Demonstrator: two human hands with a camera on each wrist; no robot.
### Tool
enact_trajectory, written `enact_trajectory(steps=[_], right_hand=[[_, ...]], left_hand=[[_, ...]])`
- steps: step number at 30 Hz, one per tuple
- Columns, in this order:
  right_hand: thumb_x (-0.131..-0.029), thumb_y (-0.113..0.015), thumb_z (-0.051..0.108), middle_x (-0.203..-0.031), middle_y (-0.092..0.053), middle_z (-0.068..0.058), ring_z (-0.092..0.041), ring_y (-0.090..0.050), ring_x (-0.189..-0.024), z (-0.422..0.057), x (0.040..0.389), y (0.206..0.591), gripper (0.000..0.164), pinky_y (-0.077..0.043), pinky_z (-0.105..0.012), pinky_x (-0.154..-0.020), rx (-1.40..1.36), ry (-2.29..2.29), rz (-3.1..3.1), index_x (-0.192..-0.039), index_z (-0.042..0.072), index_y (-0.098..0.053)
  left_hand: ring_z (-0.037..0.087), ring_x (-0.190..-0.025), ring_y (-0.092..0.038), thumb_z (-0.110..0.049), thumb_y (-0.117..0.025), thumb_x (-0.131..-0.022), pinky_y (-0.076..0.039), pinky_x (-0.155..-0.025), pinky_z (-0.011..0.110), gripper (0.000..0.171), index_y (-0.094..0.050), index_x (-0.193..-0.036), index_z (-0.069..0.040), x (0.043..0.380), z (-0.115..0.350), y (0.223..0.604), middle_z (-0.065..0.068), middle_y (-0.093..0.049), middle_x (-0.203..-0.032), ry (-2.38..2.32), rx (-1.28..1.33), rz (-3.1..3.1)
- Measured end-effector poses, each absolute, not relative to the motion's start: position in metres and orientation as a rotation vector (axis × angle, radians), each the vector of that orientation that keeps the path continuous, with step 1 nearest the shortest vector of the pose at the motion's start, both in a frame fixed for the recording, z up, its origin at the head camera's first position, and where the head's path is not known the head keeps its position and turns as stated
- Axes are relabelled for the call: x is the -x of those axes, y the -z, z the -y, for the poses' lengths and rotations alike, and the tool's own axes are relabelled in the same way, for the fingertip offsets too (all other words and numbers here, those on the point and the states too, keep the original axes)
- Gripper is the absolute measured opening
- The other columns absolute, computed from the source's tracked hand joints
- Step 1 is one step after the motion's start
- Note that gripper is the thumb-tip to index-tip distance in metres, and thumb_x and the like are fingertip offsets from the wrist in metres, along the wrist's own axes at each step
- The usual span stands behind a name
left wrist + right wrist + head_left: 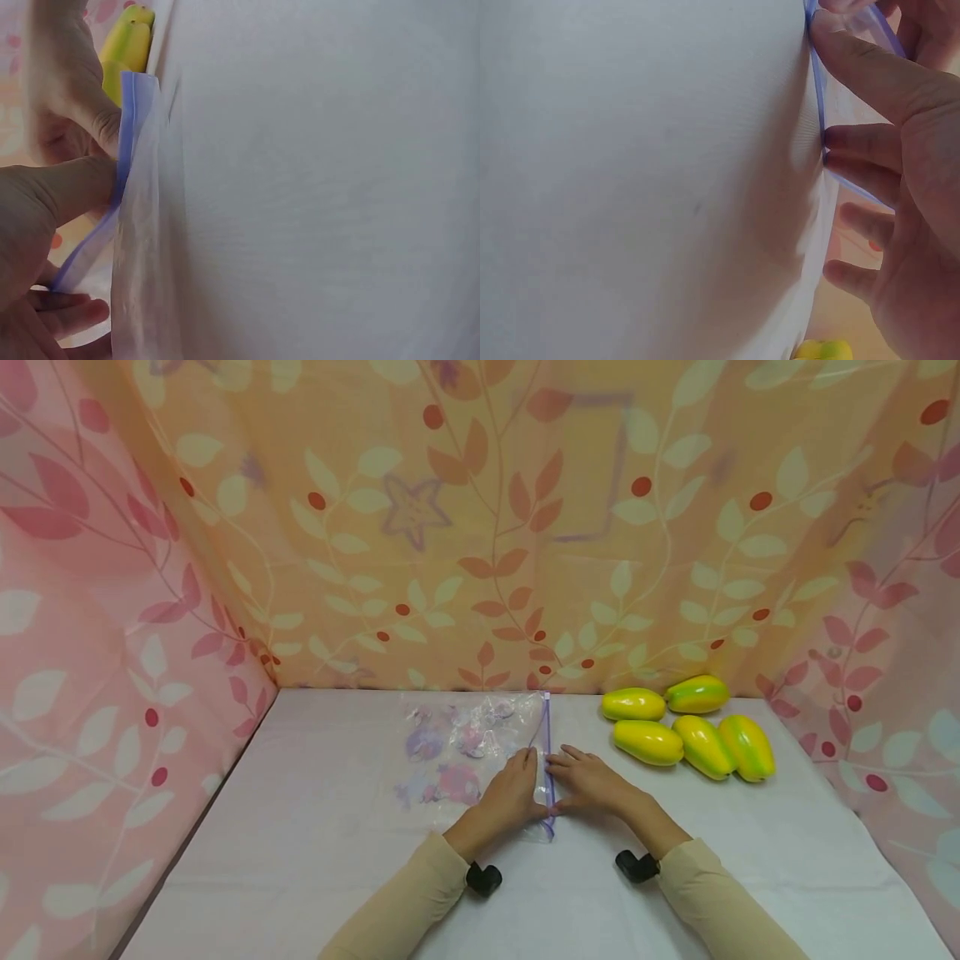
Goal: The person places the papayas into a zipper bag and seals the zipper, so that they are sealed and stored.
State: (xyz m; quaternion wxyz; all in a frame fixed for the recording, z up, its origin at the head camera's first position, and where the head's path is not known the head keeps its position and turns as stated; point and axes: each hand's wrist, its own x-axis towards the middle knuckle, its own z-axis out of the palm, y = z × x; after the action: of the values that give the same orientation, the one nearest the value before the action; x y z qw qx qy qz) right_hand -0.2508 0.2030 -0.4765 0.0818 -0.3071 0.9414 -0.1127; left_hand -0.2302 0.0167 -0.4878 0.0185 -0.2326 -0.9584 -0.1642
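A clear zip bag (487,727) with pink and purple printed figures lies flat on the white table, its purple zip edge (550,735) facing right. My left hand (513,789) grips the bag beside that edge, its thumb (82,184) at the purple strip. From the other side my right hand (592,781) holds the same edge, with thumb (866,64) and fingertips at the strip. Both hands are close together near the bag's front corner. In the right wrist view the two purple strips stand apart, so the bag's mouth gapes there.
Several yellow-green papayas (648,742) lie grouped at the back right of the table (300,860), beyond my right hand. Leaf-patterned curtains (480,527) hang along the back and both sides. A black wrist device (636,866) sits at each sleeve cuff.
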Motion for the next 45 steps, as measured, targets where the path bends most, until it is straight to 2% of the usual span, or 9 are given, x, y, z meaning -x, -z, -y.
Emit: enact_trajectory(steps=[14,21,30,35,45], right_hand=[[-0.079,-0.077,0.044,-0.144,-0.051,-0.015,-0.043,-0.035,-0.14,-0.206,0.252,0.48,0.069,-0.028,-0.061,-0.112,0.85,0.481,-2.801,-0.132,0.003,-0.059],[-0.08,-0.077,0.042,-0.133,-0.058,-0.02,-0.041,-0.048,-0.129,-0.21,0.252,0.478,0.068,-0.036,-0.057,-0.109,0.878,0.549,-2.882,-0.13,0.0,-0.059],[-0.086,-0.07,0.042,-0.137,-0.054,-0.021,-0.041,-0.047,-0.129,-0.224,0.252,0.461,0.063,-0.036,-0.058,-0.108,0.677,0.668,-2.939,-0.134,0.003,-0.056],[-0.088,-0.07,0.037,-0.136,-0.053,-0.022,-0.042,-0.047,-0.128,-0.235,0.253,0.448,0.059,-0.037,-0.059,-0.107,0.592,0.746,-2.958,-0.133,0.002,-0.056],[-0.089,-0.068,0.04,-0.139,-0.05,-0.026,-0.044,-0.045,-0.128,-0.267,0.258,0.426,0.063,-0.036,-0.062,-0.106,0.44,0.623,-3.047,-0.136,0.001,-0.053]], left_hand=[[0.031,-0.129,-0.05,-0.042,-0.083,-0.073,-0.049,-0.1,0.04,0.101,-0.033,-0.145,0.008,0.23,-0.015,0.489,0.023,-0.045,-0.143,0.481,0.721,2.975],[0.03,-0.126,-0.053,-0.042,-0.083,-0.072,-0.051,-0.097,0.04,0.101,-0.034,-0.146,0.006,0.232,-0.014,0.489,0.02,-0.045,-0.143,0.463,0.686,2.996],[0.029,-0.127,-0.051,-0.043,-0.083,-0.073,-0.05,-0.099,0.042,0.1,-0.033,-0.147,0.003,0.232,-0.016,0.486,0.019,-0.044,-0.145,0.465,0.67,3.051],[0.029,-0.129,-0.05,-0.043,-0.083,-0.073,-0.048,-0.101,0.042,0.1,-0.034,-0.147,0.003,0.232,-0.016,0.487,0.018,-0.044,-0.146,0.466,0.659,3.064],[0.029,-0.119,-0.056,-0.047,-0.083,-0.071,-0.051,-0.095,0.039,0.099,-0.038,-0.144,0.004,0.232,-0.013,0.49,0.018,-0.054,-0.135,0.372,0.676,2.998]])
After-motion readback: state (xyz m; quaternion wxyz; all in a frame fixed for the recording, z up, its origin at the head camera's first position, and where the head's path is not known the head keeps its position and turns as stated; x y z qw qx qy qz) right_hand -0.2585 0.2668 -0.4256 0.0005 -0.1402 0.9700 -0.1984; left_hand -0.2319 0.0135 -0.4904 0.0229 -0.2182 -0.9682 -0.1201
